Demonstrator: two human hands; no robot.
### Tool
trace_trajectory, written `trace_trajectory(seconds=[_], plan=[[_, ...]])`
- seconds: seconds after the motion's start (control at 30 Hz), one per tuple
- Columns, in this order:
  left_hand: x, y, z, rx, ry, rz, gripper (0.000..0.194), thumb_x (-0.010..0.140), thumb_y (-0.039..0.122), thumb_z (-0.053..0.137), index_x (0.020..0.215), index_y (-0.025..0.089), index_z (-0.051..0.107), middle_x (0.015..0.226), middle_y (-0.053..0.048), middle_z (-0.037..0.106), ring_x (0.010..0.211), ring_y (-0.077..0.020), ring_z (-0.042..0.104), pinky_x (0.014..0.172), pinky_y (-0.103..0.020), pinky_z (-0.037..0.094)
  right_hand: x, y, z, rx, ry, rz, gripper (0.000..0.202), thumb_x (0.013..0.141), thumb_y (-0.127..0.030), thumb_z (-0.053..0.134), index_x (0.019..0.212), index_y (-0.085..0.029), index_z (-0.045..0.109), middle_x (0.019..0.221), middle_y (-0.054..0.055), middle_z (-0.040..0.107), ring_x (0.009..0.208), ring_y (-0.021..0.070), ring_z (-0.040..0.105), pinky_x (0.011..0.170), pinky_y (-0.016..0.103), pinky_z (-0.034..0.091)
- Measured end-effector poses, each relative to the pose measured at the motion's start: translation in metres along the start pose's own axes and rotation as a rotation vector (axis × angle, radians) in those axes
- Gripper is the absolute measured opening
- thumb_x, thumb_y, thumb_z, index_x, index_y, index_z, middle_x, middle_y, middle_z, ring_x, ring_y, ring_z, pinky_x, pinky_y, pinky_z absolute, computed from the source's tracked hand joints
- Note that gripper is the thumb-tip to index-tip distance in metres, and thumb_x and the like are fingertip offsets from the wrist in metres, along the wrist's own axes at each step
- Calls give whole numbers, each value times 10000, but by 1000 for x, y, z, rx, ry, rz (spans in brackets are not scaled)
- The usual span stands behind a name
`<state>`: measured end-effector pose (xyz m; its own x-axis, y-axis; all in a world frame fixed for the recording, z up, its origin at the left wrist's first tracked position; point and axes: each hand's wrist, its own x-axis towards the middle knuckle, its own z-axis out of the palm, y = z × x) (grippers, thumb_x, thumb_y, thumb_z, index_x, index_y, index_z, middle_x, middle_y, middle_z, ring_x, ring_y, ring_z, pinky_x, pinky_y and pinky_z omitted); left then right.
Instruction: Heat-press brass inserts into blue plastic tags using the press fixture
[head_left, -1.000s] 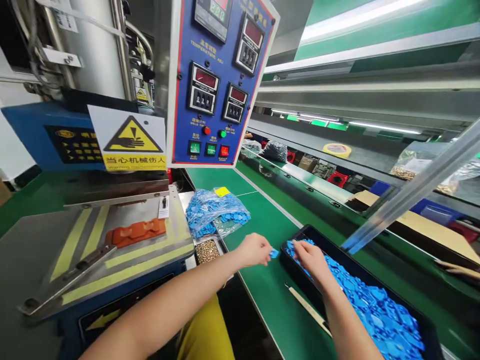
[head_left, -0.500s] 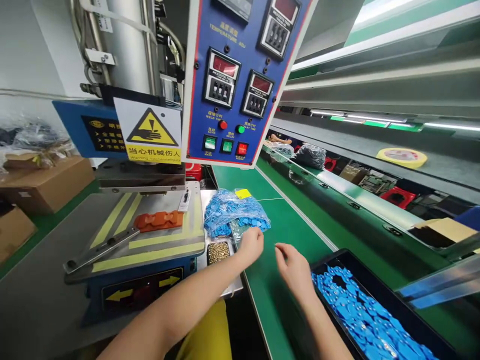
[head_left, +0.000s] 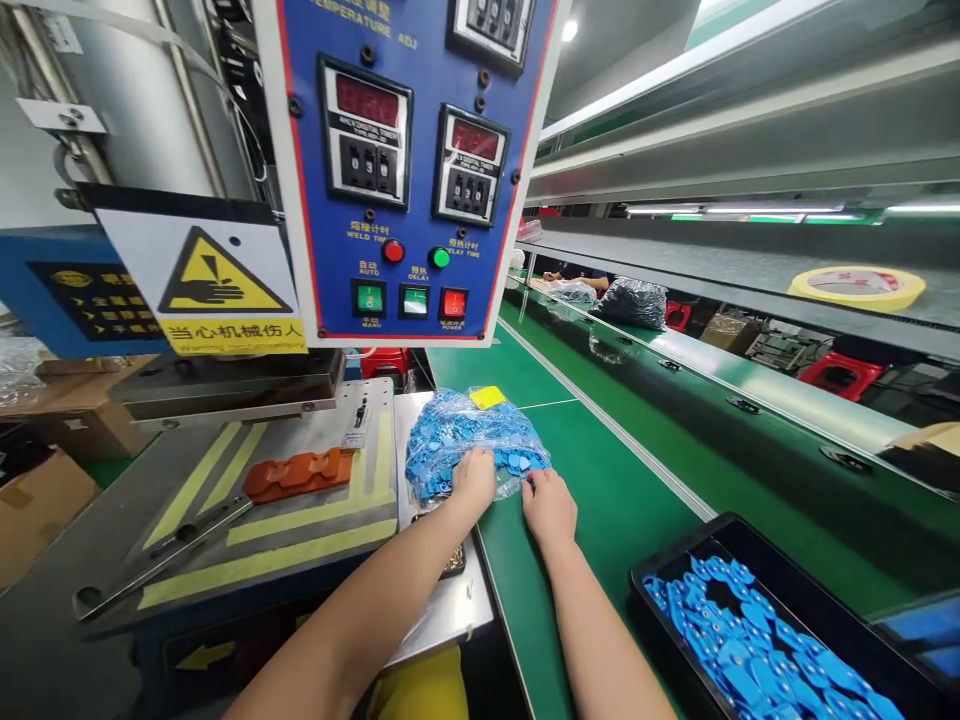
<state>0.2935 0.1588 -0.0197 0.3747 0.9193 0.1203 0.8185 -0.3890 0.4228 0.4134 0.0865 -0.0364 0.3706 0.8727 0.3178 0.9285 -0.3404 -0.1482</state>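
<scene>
A clear plastic bag [head_left: 450, 425] full of small blue plastic parts lies on its side, its mouth towards me. At the mouth, my left hand [head_left: 475, 478] has its fingers curled on the bag's film; the fingertips are partly hidden. My right hand [head_left: 551, 508] is at the right edge of the same mouth, its thumb and fingers closed on the film beside some loose blue parts [head_left: 517, 462]. Partly behind my left forearm is a small tray of brass-coloured pieces [head_left: 454, 562]. A yellow label [head_left: 487, 398] is on top of the bag.
A press with a blue control panel [head_left: 405, 150] and a warning sign [head_left: 217, 285] stands at left. On its bed are an orange block [head_left: 300, 476] and a metal bar [head_left: 172, 550]. At right, a black tray [head_left: 652, 580] holds blue parts. A tape roll [head_left: 859, 288] lies on the shelf.
Both hands have moved forward to the bag's mouth, the right one from above the green table. The view has shifted closer to the control panel.
</scene>
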Motion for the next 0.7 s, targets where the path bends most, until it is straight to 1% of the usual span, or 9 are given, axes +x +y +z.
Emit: trace_trajectory(seconds=[0.07, 0.13, 0.3, 0.4, 0.47, 0.5, 0.57, 0.63, 0.7], plan=[[-2, 1, -2, 19, -29, 9, 194, 838, 218, 520, 1005, 178, 611, 1101, -107, 608, 986, -238, 600, 826, -336, 460, -2, 1, -2, -29, -10, -4, 204, 909, -311, 437, 915, -220, 619, 949, 64, 637, 891, 194, 588, 672, 272, 401], [-6, 3, -3, 22, -54, 6, 200, 829, 266, 544, 995, 178, 612, 1056, -108, 633, 956, -243, 618, 819, -340, 461, -3, 1, -6, -40, -46, 19, 205, 904, -326, 441, 894, -210, 611, 929, 68, 645, 838, 196, 609, 642, 277, 394], [-11, 6, -1, -28, -114, -40, 211, 782, 335, 605, 894, 160, 645, 909, -123, 688, 910, -261, 644, 758, -328, 472, -7, 0, -18, -14, -173, 140, 194, 881, -323, 467, 863, -189, 606, 838, 93, 680, 760, 222, 639, 605, 288, 373], [-8, 7, 2, -88, -159, -58, 214, 769, 363, 617, 784, 153, 655, 798, -93, 701, 806, -223, 660, 688, -278, 477, -12, 0, -25, 0, -194, 167, 186, 865, -322, 490, 796, -195, 608, 773, 84, 684, 739, 219, 641, 581, 277, 362], [-7, 6, 2, -123, -184, -59, 254, 810, 380, 564, 737, 153, 651, 695, -60, 688, 701, -183, 656, 635, -245, 474, -16, 2, -31, 14, -202, 184, 214, 876, -342, 474, 779, -206, 608, 742, 60, 680, 717, 204, 637, 570, 270, 361], [-7, 5, 1, -133, -183, -58, 277, 836, 380, 525, 741, 153, 652, 679, -53, 683, 678, -176, 652, 624, -242, 475, -17, 4, -35, 21, -199, 193, 236, 888, -355, 452, 789, -212, 611, 743, 51, 679, 713, 199, 635, 572, 269, 364], [-10, 1, -2, -133, -153, -48, 275, 864, 355, 474, 821, 153, 656, 750, -65, 691, 724, -189, 654, 654, -266, 486, -22, 11, -41, 46, -154, 162, 252, 911, -342, 411, 860, -219, 625, 827, 49, 684, 768, 193, 630, 612, 269, 385], [-15, -3, -6, -121, -110, -1, 226, 845, 301, 502, 954, 165, 646, 929, -87, 685, 870, -217, 642, 746, -301, 487, -26, 20, -44, 93, -95, 37, 224, 905, -275, 424, 968, -220, 632, 979, 54, 671, 898, 189, 608, 707, 265, 404], [-21, -8, -11, -110, -98, 100, 270, 809, 223, 546, 1066, 202, 626, 1077, -77, 645, 980, -211, 612, 843, -301, 463, -30, 27, -43, 141, -87, -121, 233, 881, -210, 462, 1040, -218, 633, 1071, 51, 645, 1002, 182, 566, 802, 253, 396]])
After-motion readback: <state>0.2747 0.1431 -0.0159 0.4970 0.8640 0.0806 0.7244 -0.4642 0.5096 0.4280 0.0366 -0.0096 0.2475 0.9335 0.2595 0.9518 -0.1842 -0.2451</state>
